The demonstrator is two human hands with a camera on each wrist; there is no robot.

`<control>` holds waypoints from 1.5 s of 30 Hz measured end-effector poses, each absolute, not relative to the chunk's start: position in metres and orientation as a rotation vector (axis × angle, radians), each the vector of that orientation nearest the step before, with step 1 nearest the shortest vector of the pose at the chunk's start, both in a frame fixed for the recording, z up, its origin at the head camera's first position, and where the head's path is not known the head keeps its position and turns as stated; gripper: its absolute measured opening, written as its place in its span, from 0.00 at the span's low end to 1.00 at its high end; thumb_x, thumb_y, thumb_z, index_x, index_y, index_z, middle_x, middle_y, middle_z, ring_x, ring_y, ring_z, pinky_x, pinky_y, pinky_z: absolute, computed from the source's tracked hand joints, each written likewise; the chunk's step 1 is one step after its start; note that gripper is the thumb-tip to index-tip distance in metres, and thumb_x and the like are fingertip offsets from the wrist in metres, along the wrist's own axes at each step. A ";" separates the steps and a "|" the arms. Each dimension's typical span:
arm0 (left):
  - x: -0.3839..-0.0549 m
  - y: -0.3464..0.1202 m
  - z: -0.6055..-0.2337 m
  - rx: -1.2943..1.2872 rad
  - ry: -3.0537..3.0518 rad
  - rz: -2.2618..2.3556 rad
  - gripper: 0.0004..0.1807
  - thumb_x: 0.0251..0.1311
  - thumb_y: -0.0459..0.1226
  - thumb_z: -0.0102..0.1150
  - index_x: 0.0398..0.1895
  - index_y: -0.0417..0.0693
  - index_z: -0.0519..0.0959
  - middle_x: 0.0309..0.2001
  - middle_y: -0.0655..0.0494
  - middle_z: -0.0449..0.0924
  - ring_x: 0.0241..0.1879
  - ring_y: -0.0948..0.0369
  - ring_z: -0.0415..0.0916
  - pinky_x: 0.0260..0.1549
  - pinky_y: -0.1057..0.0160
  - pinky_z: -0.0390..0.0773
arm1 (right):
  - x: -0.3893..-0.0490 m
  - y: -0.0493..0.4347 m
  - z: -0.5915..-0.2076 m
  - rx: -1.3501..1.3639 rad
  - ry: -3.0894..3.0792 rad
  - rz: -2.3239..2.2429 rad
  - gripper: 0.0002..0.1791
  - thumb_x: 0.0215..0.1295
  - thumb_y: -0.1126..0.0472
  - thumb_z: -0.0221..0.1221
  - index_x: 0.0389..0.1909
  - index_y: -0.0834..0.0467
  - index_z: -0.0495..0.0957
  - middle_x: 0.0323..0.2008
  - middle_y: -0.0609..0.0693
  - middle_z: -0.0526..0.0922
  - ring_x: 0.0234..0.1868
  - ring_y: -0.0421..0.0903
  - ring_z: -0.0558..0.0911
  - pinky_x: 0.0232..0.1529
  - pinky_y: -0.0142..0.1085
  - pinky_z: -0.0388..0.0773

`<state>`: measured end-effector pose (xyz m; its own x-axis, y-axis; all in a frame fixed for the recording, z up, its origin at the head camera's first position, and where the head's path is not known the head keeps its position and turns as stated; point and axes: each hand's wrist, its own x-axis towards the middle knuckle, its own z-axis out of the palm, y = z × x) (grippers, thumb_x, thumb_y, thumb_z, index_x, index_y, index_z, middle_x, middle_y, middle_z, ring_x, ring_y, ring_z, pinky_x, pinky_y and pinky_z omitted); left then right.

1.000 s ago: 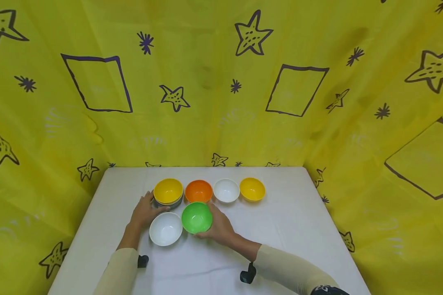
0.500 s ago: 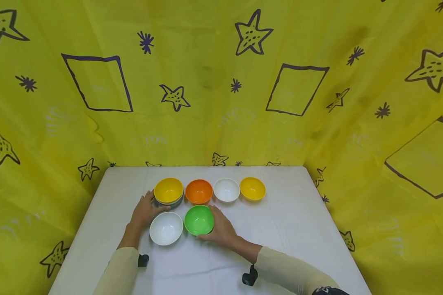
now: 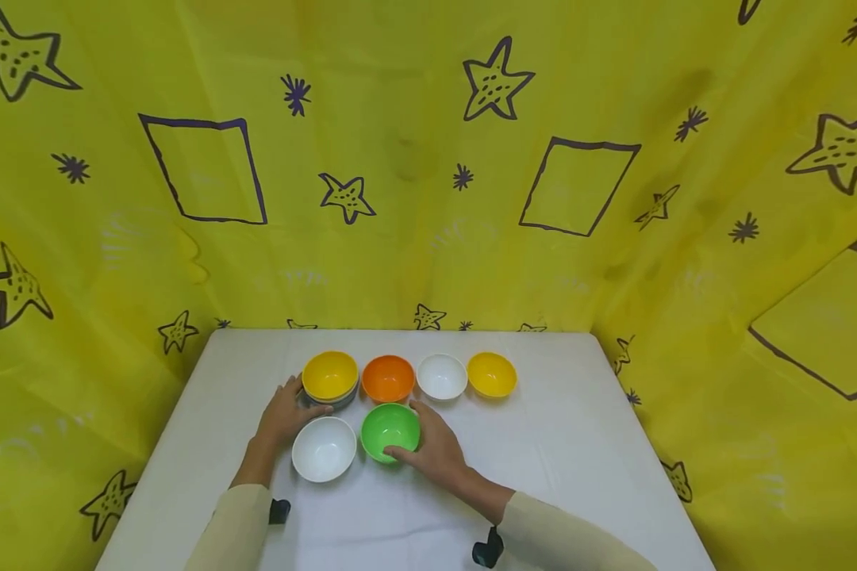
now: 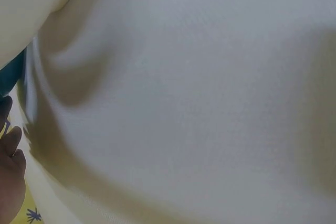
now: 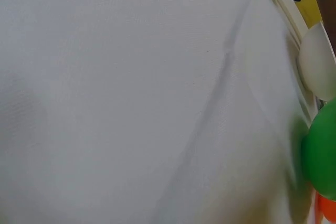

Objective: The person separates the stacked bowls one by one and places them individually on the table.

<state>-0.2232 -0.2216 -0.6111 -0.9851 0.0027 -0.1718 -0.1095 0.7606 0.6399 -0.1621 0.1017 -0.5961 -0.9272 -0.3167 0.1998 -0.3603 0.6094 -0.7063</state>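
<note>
A white tabletop (image 3: 578, 444) stands in the middle. Behind it and on both its sides hangs a yellow cloth (image 3: 414, 238) with dark drawn stars and squares. The light is even.

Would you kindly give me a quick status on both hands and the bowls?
Right hand grips green bowl, set on table. Left hand holds yellow-topped bowl stack. White bowl close beside green.
</note>
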 end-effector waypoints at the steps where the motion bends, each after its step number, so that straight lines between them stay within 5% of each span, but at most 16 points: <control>1: -0.224 -0.221 -0.611 -0.080 2.796 1.026 0.63 0.57 0.65 0.71 0.83 0.37 0.53 0.80 0.28 0.48 0.78 0.26 0.41 0.71 0.25 0.48 | -0.162 0.102 -0.594 0.578 -2.744 1.210 0.54 0.57 0.38 0.76 0.75 0.65 0.67 0.71 0.58 0.75 0.70 0.56 0.75 0.67 0.56 0.75; 12: -0.223 -0.220 -0.610 -0.103 2.775 1.021 0.64 0.57 0.66 0.71 0.83 0.37 0.52 0.80 0.26 0.47 0.78 0.26 0.40 0.71 0.25 0.48 | -0.200 0.080 -0.560 0.743 -2.545 1.236 0.42 0.65 0.49 0.73 0.74 0.61 0.68 0.72 0.55 0.74 0.73 0.55 0.73 0.71 0.53 0.72; 27: -0.225 -0.222 -0.613 -0.077 2.791 1.027 0.64 0.57 0.66 0.71 0.83 0.38 0.53 0.79 0.27 0.49 0.77 0.25 0.42 0.70 0.24 0.49 | -0.258 0.026 -0.526 0.863 -2.817 0.999 0.54 0.66 0.35 0.68 0.82 0.60 0.57 0.80 0.58 0.61 0.80 0.54 0.60 0.74 0.53 0.67; 37: -0.221 -0.223 -0.608 -0.093 2.783 0.999 0.63 0.58 0.65 0.71 0.83 0.36 0.53 0.79 0.25 0.48 0.77 0.25 0.42 0.69 0.23 0.50 | -0.281 0.003 -0.543 0.880 -3.059 0.739 0.61 0.64 0.26 0.63 0.85 0.57 0.50 0.83 0.57 0.55 0.83 0.53 0.53 0.78 0.52 0.59; 45: -0.223 -0.222 -0.607 -0.067 2.803 0.993 0.61 0.58 0.66 0.69 0.83 0.39 0.55 0.79 0.26 0.49 0.76 0.24 0.42 0.68 0.21 0.50 | -0.287 -0.007 -0.549 0.928 -3.168 0.597 0.64 0.59 0.28 0.69 0.84 0.59 0.52 0.82 0.55 0.57 0.83 0.53 0.53 0.80 0.49 0.55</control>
<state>-0.2229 -0.2220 -0.6067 -0.9851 0.0132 -0.1717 -0.0979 0.7775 0.6213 -0.2867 -0.0071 -0.5491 -0.8259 -0.5544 -0.1024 -0.4791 0.7859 -0.3910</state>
